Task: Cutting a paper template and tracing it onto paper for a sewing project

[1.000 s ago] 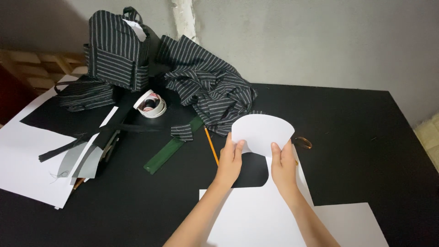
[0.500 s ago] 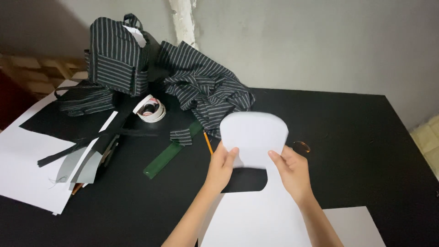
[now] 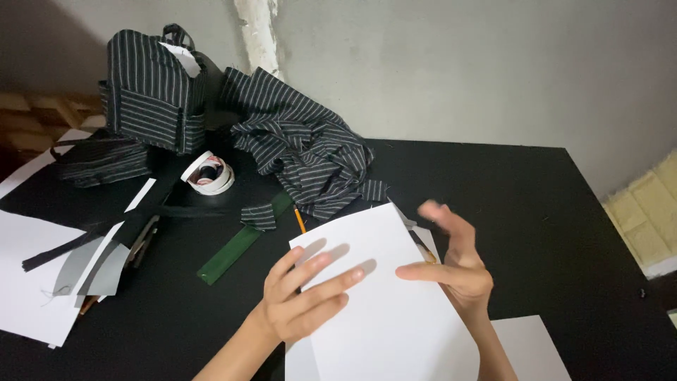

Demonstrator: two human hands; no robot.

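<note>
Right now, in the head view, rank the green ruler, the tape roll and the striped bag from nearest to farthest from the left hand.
1. Green ruler, just up-left of the left hand.
2. Tape roll, farther up-left.
3. Striped bag, at the table's back left.

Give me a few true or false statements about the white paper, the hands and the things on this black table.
1. The left hand rests flat on the white paper sheet. True.
2. The right hand grips scissors. False: it is open, holding nothing.
3. The green flat ruler lies left of the sheet. True.
4. The striped black fabric bag lies on its side. False: it stands upright.
5. The black table is bare wood. False: it is black.
</note>
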